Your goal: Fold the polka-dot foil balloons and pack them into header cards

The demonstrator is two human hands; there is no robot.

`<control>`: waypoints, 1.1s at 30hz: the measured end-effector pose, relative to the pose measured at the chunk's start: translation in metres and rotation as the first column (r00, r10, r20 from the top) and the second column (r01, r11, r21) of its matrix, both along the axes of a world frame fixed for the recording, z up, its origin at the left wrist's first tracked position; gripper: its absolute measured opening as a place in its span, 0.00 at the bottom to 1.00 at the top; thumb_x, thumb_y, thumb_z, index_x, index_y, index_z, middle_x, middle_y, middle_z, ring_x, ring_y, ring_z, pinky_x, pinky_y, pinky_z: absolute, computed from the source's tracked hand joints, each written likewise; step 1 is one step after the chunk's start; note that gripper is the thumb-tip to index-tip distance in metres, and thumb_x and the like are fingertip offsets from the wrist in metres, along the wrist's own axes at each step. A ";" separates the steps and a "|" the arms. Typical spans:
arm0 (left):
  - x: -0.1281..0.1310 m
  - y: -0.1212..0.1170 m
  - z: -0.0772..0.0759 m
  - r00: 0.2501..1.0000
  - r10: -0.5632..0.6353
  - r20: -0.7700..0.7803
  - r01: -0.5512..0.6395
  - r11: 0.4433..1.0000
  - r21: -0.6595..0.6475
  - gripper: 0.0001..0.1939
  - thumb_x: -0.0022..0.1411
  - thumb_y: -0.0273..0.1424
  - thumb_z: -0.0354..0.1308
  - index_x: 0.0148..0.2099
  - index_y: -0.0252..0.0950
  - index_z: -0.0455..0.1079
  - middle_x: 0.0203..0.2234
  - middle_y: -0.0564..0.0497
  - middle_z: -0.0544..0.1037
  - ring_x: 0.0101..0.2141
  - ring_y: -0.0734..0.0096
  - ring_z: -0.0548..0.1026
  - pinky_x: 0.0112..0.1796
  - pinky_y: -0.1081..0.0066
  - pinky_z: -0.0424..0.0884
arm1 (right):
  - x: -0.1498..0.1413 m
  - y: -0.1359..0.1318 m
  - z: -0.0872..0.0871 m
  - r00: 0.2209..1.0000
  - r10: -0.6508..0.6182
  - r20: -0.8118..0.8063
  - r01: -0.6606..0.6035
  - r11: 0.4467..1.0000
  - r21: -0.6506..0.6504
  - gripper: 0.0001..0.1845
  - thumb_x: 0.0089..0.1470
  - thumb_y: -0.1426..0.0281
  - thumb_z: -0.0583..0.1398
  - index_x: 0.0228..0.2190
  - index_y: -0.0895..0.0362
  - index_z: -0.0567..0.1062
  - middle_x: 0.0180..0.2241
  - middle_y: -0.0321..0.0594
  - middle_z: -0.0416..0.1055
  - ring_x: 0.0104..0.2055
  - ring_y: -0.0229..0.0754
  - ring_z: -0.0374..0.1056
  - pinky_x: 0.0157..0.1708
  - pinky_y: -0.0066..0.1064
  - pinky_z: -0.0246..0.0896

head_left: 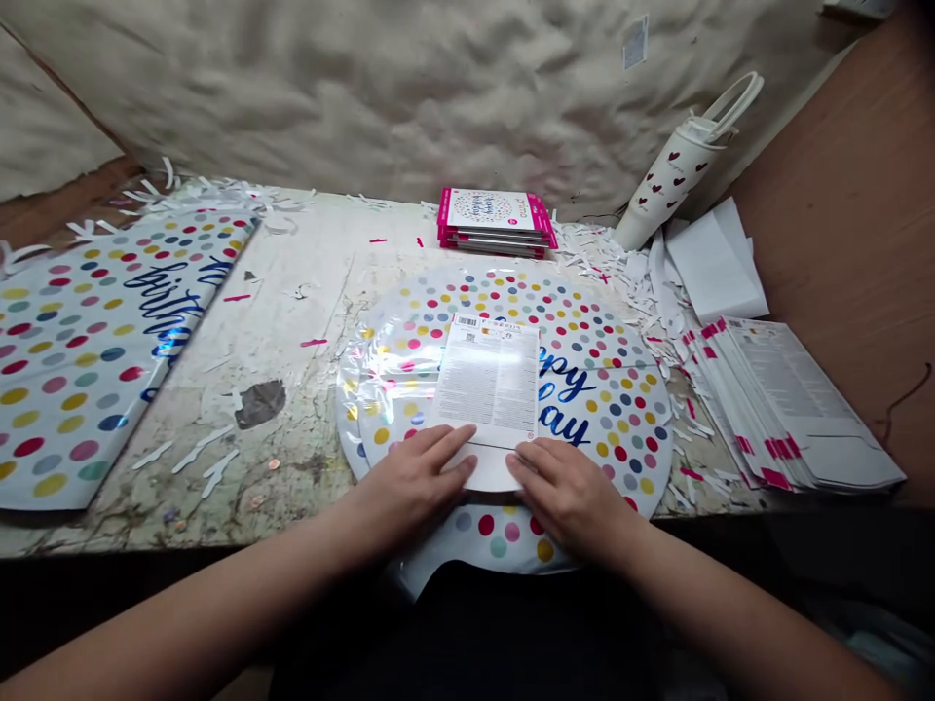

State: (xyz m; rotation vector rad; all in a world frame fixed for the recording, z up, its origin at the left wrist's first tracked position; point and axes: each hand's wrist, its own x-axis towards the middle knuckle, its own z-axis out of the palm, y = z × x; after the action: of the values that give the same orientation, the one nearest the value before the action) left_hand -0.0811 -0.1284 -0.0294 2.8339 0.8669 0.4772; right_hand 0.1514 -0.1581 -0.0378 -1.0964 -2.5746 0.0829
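Observation:
A white printed card packet [488,380] with small text, a barcode and a rounded bare flap at its near end lies on a round foil balloon [620,409]. The balloon is flat, white with coloured dots and blue lettering. My left hand [420,477] grips the packet's near left corner, fingers stretched over the flap. At the near right corner, my right hand [562,487] holds the flap with its fingers bent together. Both hands rest over the balloon. Its near edge hangs past the table edge, and my fingers hide the flap's sides.
Folded dotted balloons [65,380] lie at left. A pink-edged pack stack [497,222] sits at the back. Further printed packets [789,409] fan out at right, below white paper [720,258]. A white tumbler with hearts [668,185] leans in the corner among paper scraps [591,255].

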 end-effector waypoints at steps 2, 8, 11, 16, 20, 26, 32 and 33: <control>0.006 0.010 0.009 0.994 0.112 -0.012 -0.112 0.972 -0.208 0.11 0.63 0.29 0.46 0.38 0.34 0.70 0.40 0.43 0.75 0.41 0.61 0.71 0.42 0.63 0.68 | 0.000 0.009 0.008 0.991 -0.129 -0.029 0.121 0.975 -0.188 0.11 0.57 0.73 0.52 0.33 0.61 0.73 0.35 0.46 0.72 0.39 0.42 0.67 0.38 0.35 0.65; 0.024 0.050 0.017 0.900 0.354 -0.256 -0.422 0.854 -0.305 0.12 0.56 0.40 0.55 0.35 0.35 0.64 0.32 0.47 0.70 0.33 0.60 0.70 0.31 0.67 0.64 | -0.009 0.038 0.027 0.939 -0.295 0.175 0.333 0.907 -0.258 0.14 0.52 0.67 0.58 0.41 0.57 0.71 0.43 0.47 0.70 0.45 0.49 0.65 0.40 0.39 0.63; 0.018 0.064 0.015 0.888 0.364 -0.282 -0.444 0.838 -0.318 0.17 0.53 0.43 0.58 0.37 0.35 0.64 0.34 0.46 0.69 0.32 0.60 0.70 0.30 0.67 0.64 | -0.022 0.035 0.024 0.942 -0.088 0.324 0.141 0.980 -0.144 0.27 0.53 0.72 0.56 0.55 0.54 0.61 0.56 0.52 0.59 0.55 0.57 0.58 0.42 0.44 0.63; -0.009 0.047 0.035 0.838 0.541 -0.072 -0.498 0.705 -0.505 0.10 0.61 0.37 0.49 0.36 0.37 0.67 0.29 0.50 0.72 0.30 0.67 0.71 0.31 0.71 0.65 | -0.030 0.035 0.019 0.872 -0.113 0.477 0.085 0.993 0.079 0.24 0.55 0.80 0.49 0.53 0.63 0.64 0.48 0.62 0.68 0.37 0.54 0.70 0.23 0.37 0.64; -0.007 0.011 0.041 0.869 0.493 -0.048 -0.101 0.082 -0.991 0.20 0.59 0.46 0.50 0.34 0.34 0.70 0.26 0.49 0.74 0.21 0.73 0.70 0.22 0.75 0.65 | -0.025 0.038 0.031 0.965 -0.103 0.243 0.015 0.940 0.340 0.17 0.56 0.79 0.49 0.45 0.68 0.71 0.34 0.53 0.74 0.31 0.45 0.67 0.27 0.37 0.63; 0.024 0.010 0.017 0.385 0.917 0.108 0.475 -0.097 -0.875 0.10 0.60 0.31 0.56 0.31 0.28 0.69 0.24 0.46 0.75 0.25 0.76 0.74 0.27 0.80 0.70 | -0.030 0.029 0.033 0.996 0.081 -0.042 -0.059 0.927 0.371 0.14 0.57 0.77 0.53 0.43 0.69 0.72 0.37 0.51 0.73 0.40 0.48 0.66 0.39 0.40 0.64; 0.038 0.010 0.020 0.174 0.980 -0.100 0.635 -0.189 -0.749 0.06 0.60 0.24 0.55 0.30 0.31 0.68 0.21 0.51 0.73 0.23 0.77 0.73 0.27 0.76 0.72 | -0.024 0.023 0.021 0.995 0.033 -0.096 0.005 0.929 0.370 0.15 0.54 0.81 0.54 0.44 0.71 0.70 0.37 0.53 0.73 0.41 0.50 0.66 0.40 0.41 0.65; 0.039 0.008 0.020 0.157 0.977 -0.142 0.680 -0.211 -0.702 0.07 0.61 0.25 0.54 0.30 0.31 0.68 0.20 0.52 0.72 0.23 0.76 0.73 0.28 0.75 0.72 | -0.023 0.021 0.022 0.995 0.039 -0.088 -0.004 0.931 0.365 0.15 0.54 0.80 0.55 0.44 0.71 0.70 0.36 0.53 0.73 0.40 0.50 0.66 0.38 0.41 0.66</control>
State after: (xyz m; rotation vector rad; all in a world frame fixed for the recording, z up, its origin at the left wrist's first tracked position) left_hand -0.0419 -0.1204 -0.0097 0.0147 0.9112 0.8458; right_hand 0.1280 -0.1367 -0.0161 -0.9004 -2.3883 -0.3197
